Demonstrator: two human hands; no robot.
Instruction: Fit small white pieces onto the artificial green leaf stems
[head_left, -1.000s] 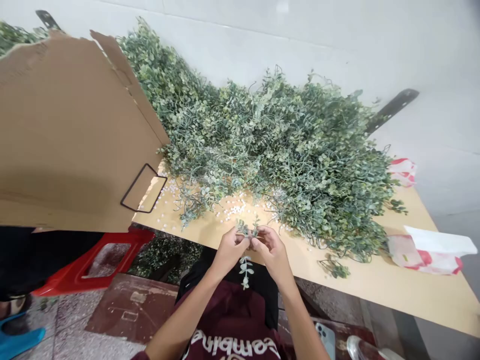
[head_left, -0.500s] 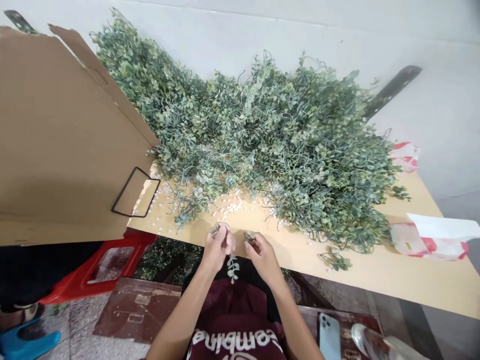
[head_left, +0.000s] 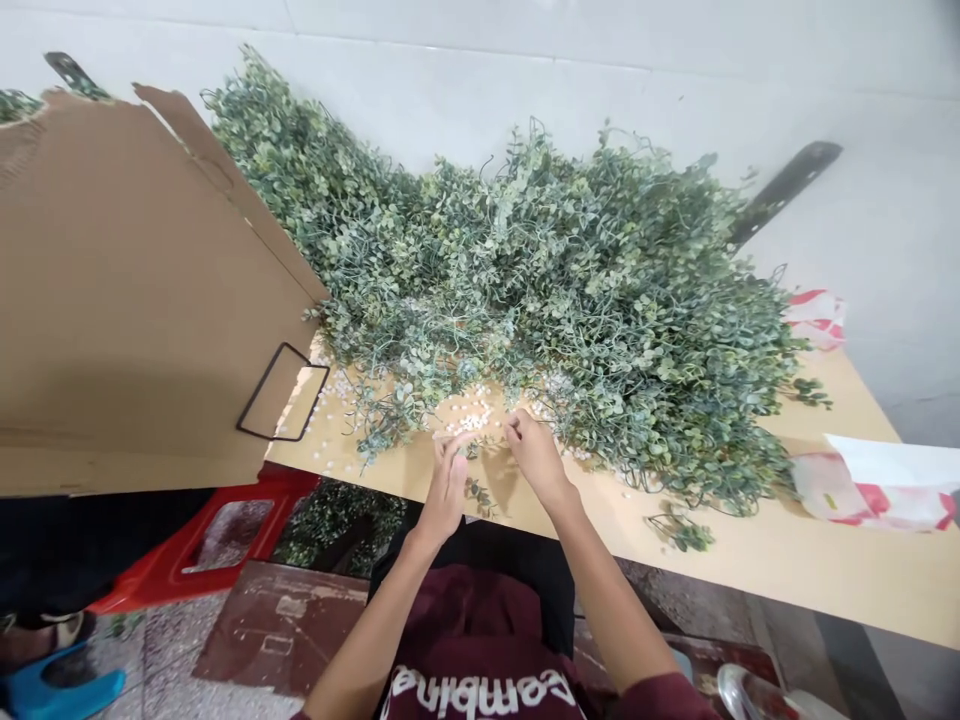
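My left hand (head_left: 444, 490) is over the table's near edge, fingers pressed together around an artificial eucalyptus sprig (head_left: 478, 495), whose small leaves show beside the thumb and below. To its right, my right hand (head_left: 537, 455) reaches over the tabletop, thumb and forefinger pinched at the edge of the scattered small white pieces (head_left: 471, 420). Whatever lies between those fingertips is too small to make out. Behind both hands spreads a large heap of artificial eucalyptus greenery (head_left: 540, 270) with thin green stems.
A big cardboard sheet (head_left: 150, 290) stands at the left, by a black wire frame (head_left: 283, 392). One loose sprig (head_left: 686, 530) lies near the front edge. Red-and-white plastic bags (head_left: 874, 490) rest at the right. Below the table are a red stool (head_left: 259, 510) and more greenery.
My right hand has moved forward and slightly right, to the white pieces. My left hand has turned, its fingers now straighter, and the sprig has moved up over the table edge.
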